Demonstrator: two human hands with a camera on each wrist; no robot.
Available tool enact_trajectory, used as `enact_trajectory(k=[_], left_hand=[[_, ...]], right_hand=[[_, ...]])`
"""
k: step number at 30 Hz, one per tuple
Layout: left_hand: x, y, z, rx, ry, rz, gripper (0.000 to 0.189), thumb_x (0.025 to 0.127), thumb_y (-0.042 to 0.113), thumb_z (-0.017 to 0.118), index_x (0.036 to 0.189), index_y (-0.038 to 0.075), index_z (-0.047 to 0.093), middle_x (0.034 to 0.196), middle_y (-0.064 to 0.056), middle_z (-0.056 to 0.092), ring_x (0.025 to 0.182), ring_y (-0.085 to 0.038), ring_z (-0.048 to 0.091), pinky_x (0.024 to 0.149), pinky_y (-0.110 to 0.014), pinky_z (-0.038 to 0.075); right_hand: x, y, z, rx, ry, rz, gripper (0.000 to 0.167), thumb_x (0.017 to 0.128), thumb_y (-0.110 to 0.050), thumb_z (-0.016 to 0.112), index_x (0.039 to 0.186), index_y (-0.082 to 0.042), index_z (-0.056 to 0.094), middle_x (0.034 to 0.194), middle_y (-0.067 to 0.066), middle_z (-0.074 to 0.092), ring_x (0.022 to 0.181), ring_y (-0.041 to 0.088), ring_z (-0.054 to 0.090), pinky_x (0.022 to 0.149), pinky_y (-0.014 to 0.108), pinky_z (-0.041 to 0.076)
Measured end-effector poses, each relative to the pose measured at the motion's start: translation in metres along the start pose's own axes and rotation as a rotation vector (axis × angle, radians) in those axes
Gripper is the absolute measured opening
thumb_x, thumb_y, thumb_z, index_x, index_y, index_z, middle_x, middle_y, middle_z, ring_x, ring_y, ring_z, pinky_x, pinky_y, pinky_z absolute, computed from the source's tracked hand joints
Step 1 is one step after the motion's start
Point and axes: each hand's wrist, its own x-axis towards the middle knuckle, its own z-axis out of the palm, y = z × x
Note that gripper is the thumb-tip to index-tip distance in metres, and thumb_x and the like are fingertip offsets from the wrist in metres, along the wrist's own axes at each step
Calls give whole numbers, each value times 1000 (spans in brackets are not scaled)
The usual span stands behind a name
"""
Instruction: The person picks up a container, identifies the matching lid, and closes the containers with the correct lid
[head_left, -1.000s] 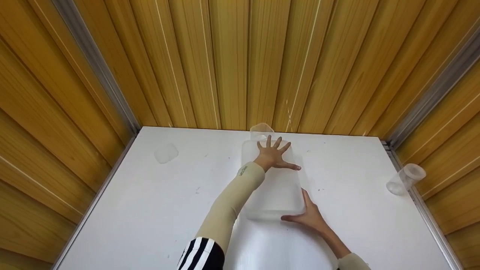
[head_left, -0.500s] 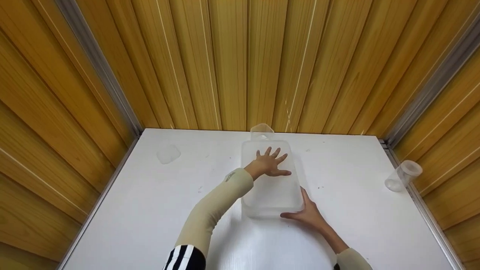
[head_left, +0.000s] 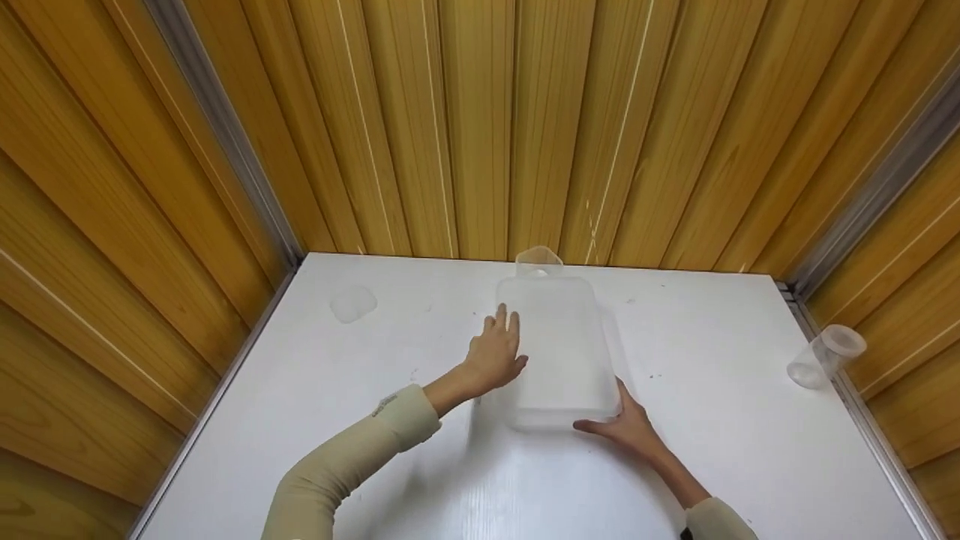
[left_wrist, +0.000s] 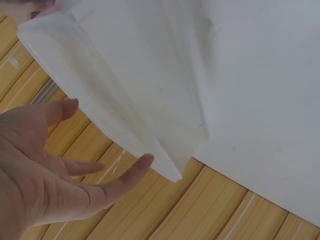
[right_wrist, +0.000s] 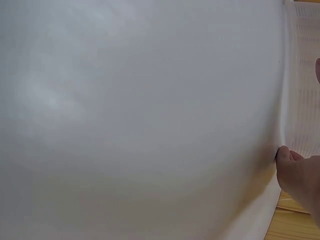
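Whitish box (head_left: 559,345); right hand (head_left: 628,429) grips near corner; left hand (head_left: 495,356) beside, fingers forward

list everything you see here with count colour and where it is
Large box: 1, frosted white, mid-table
Small container: 1, clear, just beyond the box, partly hidden
Small flat piece: 1, clear, table's far left
Cylindrical jar: 1, clear, table's right edge
Table: 1, white, beneath the box
Wood-look walls: 3, yellow-brown, back, left and right
Corner strips: 2, grey, where the walls meet
Edging strips: 2, grey, table's left and right sides
Sleeves: 2, beige, on the forearms
Left hand: 1, bare, at the box's left side, contact unclear
Right hand: 1, bare, holding the box's near right corner
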Motion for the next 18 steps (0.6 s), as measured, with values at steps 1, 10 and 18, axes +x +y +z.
enact_trajectory(k=[1,10,18], left_hand=[[-5,-3,1,-40,-15,-29,67,98,35,67,148,-5,45,148,-26,48,124,-35,59,81,-44,63],[-23,-24,5,-355,-104,-33,26,91,13,70,107,-6,64,89,-14,68,77,-27,66,61,-37,53],[-18,-40,8,-454,-90,-25,33,89,5,66,118,-12,64,94,-16,69,83,-26,64,70,-39,56]], right_hand=[[0,1,0,1,-1,0,121,78,-36,89,164,-7,9,168,25,19,153,50,23,122,65,25],[-1,6,-5,31,-41,-31,120,78,-26,90,163,-5,8,168,27,18,154,49,22,124,63,23],[-3,9,-14,33,-133,-85,107,82,-12,86,161,1,16,166,27,25,154,45,25,125,48,23]])
